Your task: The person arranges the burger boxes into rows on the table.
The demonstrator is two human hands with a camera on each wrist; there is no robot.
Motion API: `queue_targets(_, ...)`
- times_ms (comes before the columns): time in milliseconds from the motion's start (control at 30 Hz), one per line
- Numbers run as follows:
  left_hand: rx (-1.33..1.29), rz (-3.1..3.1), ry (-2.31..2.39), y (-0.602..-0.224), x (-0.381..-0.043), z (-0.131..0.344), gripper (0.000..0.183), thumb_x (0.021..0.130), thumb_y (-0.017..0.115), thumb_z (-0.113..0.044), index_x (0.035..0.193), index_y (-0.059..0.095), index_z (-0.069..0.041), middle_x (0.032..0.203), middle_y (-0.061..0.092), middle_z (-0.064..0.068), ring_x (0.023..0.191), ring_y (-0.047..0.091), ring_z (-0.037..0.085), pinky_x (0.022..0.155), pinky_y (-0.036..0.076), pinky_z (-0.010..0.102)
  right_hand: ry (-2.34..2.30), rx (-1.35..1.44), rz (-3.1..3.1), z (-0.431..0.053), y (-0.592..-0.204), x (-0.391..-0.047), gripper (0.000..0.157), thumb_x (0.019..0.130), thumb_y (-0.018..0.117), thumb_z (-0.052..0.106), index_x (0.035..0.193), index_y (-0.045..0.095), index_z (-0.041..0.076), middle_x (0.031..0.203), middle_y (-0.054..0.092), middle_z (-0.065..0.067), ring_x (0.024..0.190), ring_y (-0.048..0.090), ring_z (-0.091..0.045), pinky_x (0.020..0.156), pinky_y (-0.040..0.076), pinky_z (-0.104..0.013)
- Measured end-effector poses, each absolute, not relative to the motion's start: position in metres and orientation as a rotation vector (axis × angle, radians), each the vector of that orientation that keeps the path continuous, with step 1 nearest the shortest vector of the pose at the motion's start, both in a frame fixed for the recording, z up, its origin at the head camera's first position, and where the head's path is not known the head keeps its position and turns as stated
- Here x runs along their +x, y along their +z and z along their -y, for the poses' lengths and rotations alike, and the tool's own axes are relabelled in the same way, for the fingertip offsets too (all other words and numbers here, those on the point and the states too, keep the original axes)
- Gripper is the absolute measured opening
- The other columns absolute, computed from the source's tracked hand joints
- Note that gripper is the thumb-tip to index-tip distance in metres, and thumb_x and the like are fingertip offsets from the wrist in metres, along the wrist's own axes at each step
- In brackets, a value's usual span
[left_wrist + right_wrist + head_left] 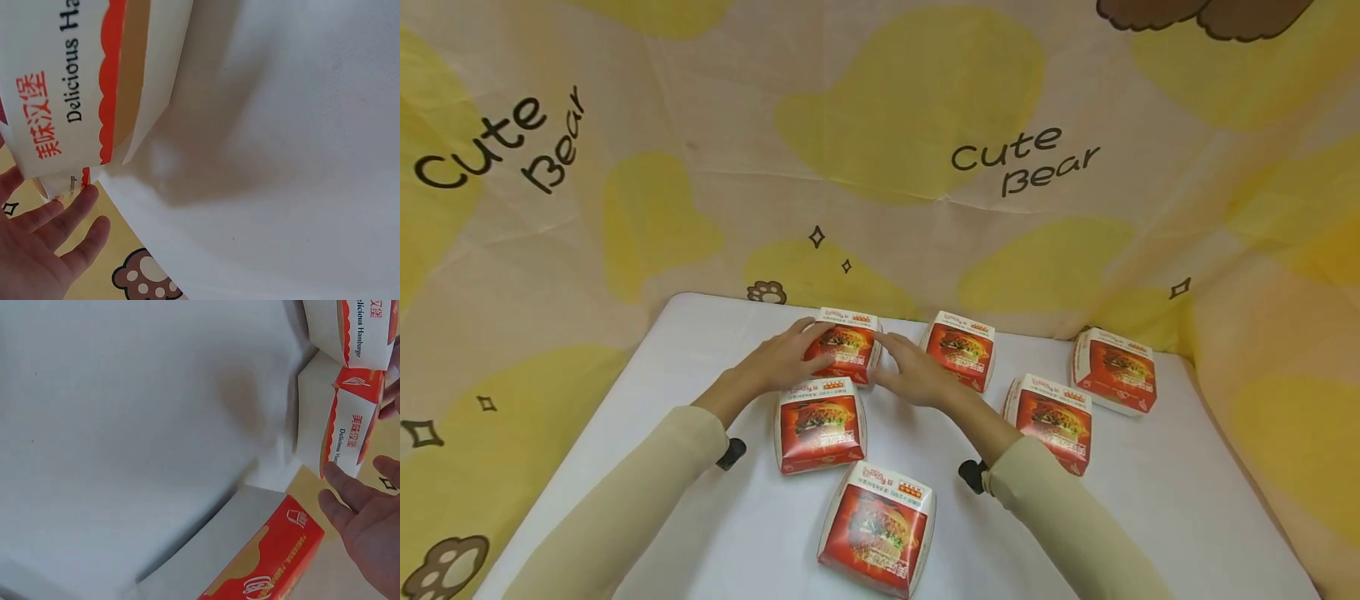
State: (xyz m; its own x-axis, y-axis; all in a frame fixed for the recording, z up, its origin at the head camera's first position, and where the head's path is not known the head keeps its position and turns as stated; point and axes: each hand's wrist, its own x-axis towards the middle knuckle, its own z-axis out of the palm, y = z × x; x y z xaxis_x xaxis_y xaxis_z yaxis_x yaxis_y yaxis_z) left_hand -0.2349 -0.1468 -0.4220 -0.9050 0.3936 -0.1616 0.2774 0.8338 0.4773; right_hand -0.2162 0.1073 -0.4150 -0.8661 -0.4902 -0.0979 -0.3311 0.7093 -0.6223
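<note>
A red and white hamburger box (848,348) lies near the far edge of the white table, between the two hands. My left hand (784,360) is at its left side, fingers spread and partly over its top; in the left wrist view the fingers (81,206) look fairly straight. My right hand (916,372) is at the opposite side, and in the right wrist view its fingertips (331,470) reach the box's white side (347,434). Directly in front of this box lies a second hamburger box (822,425), whose printed side (56,81) fills the left wrist view's upper left.
More hamburger boxes lie about: one at the back middle (961,350), one right of the right forearm (1054,421), one at the far right (1116,371) and one at the front (877,527). A patterned cloth (880,167) hangs behind the table (1187,500).
</note>
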Motion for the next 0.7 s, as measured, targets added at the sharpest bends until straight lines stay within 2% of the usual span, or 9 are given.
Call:
queue_targets(433, 0.570, -2.751, 0.649, -0.419, -0.222, 0.147, 0.068, 0.097, 0.057, -0.048, 0.155, 0.034, -0.020, 0.160, 0.024, 0.021, 0.133, 0.042, 0.051, 0.100, 0.038, 0.069, -0.906, -0.683, -2.584, -0.103, -0.417, -0.212, 0.068, 0.098, 0.063, 0.030, 0.155, 0.032, 0.008, 0.155, 0.039, -0.015, 0.140, 0.040, -0.031, 0.112, 0.035, -0.049)
queue_targets(700, 0.593, -2.755, 0.660, -0.419, -0.215, 0.149, 0.068, 0.096, 0.060, -0.047, 0.154, 0.037, -0.019, 0.156, 0.031, 0.020, 0.124, 0.051, 0.047, 0.097, 0.043, 0.065, -0.928, -0.720, -2.586, -0.102, -0.418, -0.209, 0.066, 0.097, 0.064, 0.024, 0.153, 0.035, 0.005, 0.150, 0.045, -0.017, 0.131, 0.050, -0.032, 0.107, 0.042, -0.048)
